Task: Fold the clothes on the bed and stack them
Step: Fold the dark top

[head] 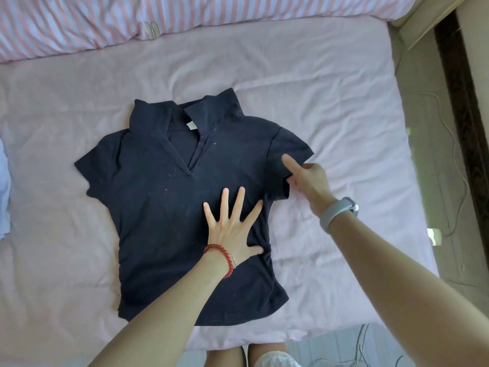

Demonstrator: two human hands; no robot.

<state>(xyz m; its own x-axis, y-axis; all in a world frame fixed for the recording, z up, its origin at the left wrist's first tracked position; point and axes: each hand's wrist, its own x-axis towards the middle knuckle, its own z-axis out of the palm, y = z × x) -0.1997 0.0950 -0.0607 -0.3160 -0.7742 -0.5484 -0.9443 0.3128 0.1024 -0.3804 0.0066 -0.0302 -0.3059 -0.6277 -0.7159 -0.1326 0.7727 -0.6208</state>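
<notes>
R hand (308, 181) grips sleeve hem of 1 navy polo (164, 207), fingers partly hidden under cloth. L hand (232, 229) beside it, fingers spread, pressing shirt flat. Pale blue garment (4, 192) far left of L hand, cut off by frame.

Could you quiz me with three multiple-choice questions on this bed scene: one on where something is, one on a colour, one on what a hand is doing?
1. Where does the left hand rest?
A. On the shirt's body
B. On the striped duvet
C. On the bare sheet

2. What colour is the shirt?
A. White
B. Dark navy
C. Red

3. What is the right hand doing?
A. Lying flat on the sheet
B. Hanging in the air
C. Gripping the edge of the shirt's sleeve

Answers:
1 A, its spread fingers lie flat on the dark cloth.
2 B, it stands out dark against the pale pink sheet.
3 C, its fingers curl round the sleeve hem, index finger stretched out on top.
</notes>
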